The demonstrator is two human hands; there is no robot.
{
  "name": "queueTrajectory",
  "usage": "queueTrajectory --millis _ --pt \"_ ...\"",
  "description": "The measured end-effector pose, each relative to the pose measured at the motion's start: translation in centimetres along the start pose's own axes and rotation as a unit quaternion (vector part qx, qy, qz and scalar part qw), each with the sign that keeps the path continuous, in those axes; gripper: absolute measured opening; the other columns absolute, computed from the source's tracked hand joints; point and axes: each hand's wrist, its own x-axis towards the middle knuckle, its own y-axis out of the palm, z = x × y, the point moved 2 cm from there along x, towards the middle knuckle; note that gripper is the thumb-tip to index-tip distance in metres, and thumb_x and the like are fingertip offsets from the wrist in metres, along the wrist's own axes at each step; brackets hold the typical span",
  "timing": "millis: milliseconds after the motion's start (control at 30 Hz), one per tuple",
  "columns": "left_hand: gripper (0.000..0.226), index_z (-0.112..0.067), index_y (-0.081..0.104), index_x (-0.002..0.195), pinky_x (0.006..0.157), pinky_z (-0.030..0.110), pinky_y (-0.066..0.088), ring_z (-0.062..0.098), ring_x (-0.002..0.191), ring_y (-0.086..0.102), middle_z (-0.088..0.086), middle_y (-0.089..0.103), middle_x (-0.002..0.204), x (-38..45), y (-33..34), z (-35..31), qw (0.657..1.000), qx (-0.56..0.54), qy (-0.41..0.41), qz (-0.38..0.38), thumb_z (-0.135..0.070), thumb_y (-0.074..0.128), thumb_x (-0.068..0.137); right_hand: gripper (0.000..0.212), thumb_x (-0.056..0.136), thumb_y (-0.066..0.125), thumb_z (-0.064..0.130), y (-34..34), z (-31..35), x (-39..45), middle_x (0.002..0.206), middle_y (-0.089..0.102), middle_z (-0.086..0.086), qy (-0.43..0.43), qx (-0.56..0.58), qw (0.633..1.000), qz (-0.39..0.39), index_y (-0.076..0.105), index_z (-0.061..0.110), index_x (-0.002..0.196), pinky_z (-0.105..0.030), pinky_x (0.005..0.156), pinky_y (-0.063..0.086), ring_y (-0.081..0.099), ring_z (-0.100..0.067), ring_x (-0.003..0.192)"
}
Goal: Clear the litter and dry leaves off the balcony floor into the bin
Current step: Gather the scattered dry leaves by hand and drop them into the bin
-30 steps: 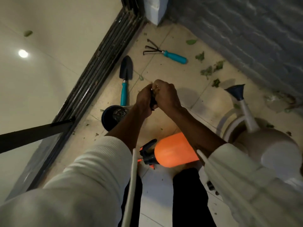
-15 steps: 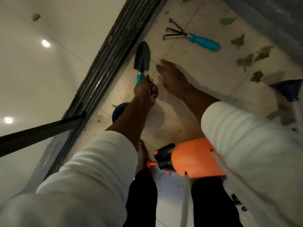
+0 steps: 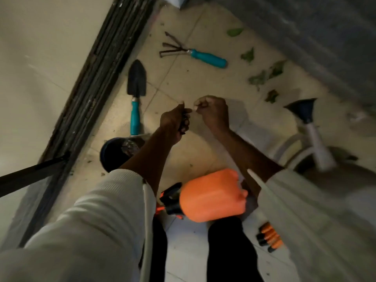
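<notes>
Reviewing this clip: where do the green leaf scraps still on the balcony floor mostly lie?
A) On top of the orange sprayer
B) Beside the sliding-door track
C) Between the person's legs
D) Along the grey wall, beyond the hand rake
D: the green leaf scraps lie scattered by the grey wall, past the teal-handled hand rake.

Both bare forearms reach forward out of white ribbed sleeves. The left hand [image 3: 175, 121] has its fingers curled round something small and dark. Just right of it, nearly touching, the right hand [image 3: 212, 111] is curled into a fist, fingertips pinched toward the left hand.
</notes>
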Motion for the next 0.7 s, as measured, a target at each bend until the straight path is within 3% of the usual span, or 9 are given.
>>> queueTrajectory --millis 133,200,233,300,367,433,533,600,700 --pt "0.041 -0.013 0.06 0.076 0.039 0.022 0.027 0.013 0.042 0.037 0.003 0.048 0.056 -1.8 6.9 0.6 0.997 0.049 -0.005 0.055 -0.046 0.052 0.099 0.022 0.083 0.06 -0.002 -5.6 0.5 -3.0 0.068 0.068 0.005 0.024 0.0 0.999 -0.028 0.074 0.013 0.08 -0.005 0.056 0.042 0.058 0.007 0.057" --pt "0.038 -0.015 0.057 0.072 0.037 0.021 0.024 0.012 0.041 0.035 0.002 0.045 0.055 -2.3 9.4 1.0 0.997 0.047 -0.009 0.066 -0.041 0.052 0.1 0.019 0.085 0.061 0.001 -8.1 0.5 -2.7 0.076 0.073 -0.001 0.02 -0.052 0.998 -0.009 0.078 0.009 0.089 -0.001 0.057 0.04 0.063 0.003 0.062" --pt "0.036 -0.016 0.056 0.072 0.035 0.019 0.023 0.01 0.04 0.034 0.001 0.044 0.055 -2.3 10.2 1.2 0.997 0.031 -0.016 0.063 -0.037 0.052 0.101 0.017 0.085 0.064 0.005 -9.3 0.5 -2.2 0.083 0.076 -0.004 0.017 -0.069 0.997 0.023 0.078 0.009 0.093 -0.004 0.063 0.046 0.068 -0.006 0.071" --pt "0.034 -0.017 0.052 0.073 0.032 0.017 0.02 0.008 0.036 0.031 -0.001 0.041 0.053 -2.3 11.4 1.5 0.997 -0.02 -0.034 0.063 -0.032 0.049 0.103 0.015 0.084 0.07 0.01 -12.0 0.2 -0.4 0.094 0.076 -0.008 0.024 -0.056 0.995 0.074 0.078 0.008 0.096 -0.026 0.084 0.056 0.071 -0.019 0.089" --pt "0.037 -0.016 0.05 0.071 0.032 0.017 0.02 0.008 0.035 0.031 -0.002 0.042 0.048 -2.1 12.1 1.5 0.996 -0.047 -0.042 0.061 -0.034 0.049 0.103 0.025 0.085 0.07 0.009 -15.0 -0.4 2.5 0.11 0.073 -0.008 0.016 -0.07 0.997 0.036 0.074 0.006 0.11 -0.033 0.094 0.052 0.068 -0.023 0.103" --pt "0.036 -0.015 0.052 0.07 0.034 0.019 0.025 0.008 0.039 0.034 -0.003 0.045 0.048 -1.8 12.4 1.5 0.998 -0.041 -0.035 0.045 -0.035 0.053 0.1 0.054 0.081 0.078 0.016 -17.5 -1.5 5.7 0.129 0.061 -0.005 0.037 -0.089 0.995 -0.033 0.06 0.005 0.131 -0.028 0.095 0.05 0.059 -0.021 0.116" --pt "0.034 -0.015 0.055 0.071 0.036 0.02 0.028 0.008 0.041 0.037 -0.002 0.048 0.052 -1.4 12.8 1.6 0.999 -0.018 -0.03 0.038 -0.035 0.058 0.098 0.103 0.076 0.082 0.04 -18.2 -3.0 9.7 0.161 0.016 -0.015 0.096 -0.165 0.981 -0.022 0.021 0.015 0.155 -0.043 0.112 0.038 0.024 -0.033 0.146" --pt "0.034 -0.015 0.056 0.071 0.036 0.019 0.028 0.008 0.042 0.037 -0.002 0.048 0.053 -0.9 13.1 1.8 0.998 -0.014 -0.03 0.044 -0.037 0.057 0.097 0.104 0.081 0.077 0.042 -17.4 -3.8 11.2 0.164 -0.003 -0.014 0.093 -0.224 0.97 0.002 0.01 0.02 0.158 -0.046 0.115 0.029 0.007 -0.036 0.15" --pt "0.033 -0.015 0.056 0.074 0.037 0.019 0.029 0.008 0.043 0.038 -0.002 0.048 0.053 -0.2 13.3 1.8 0.998 -0.009 -0.028 0.047 -0.037 0.057 0.098 0.082 0.089 0.07 0.034 -15.8 -5.0 12.0 0.164 0.006 -0.014 0.053 -0.308 0.95 -0.018 0.023 0.02 0.155 -0.049 0.114 0.028 0.011 -0.038 0.148"
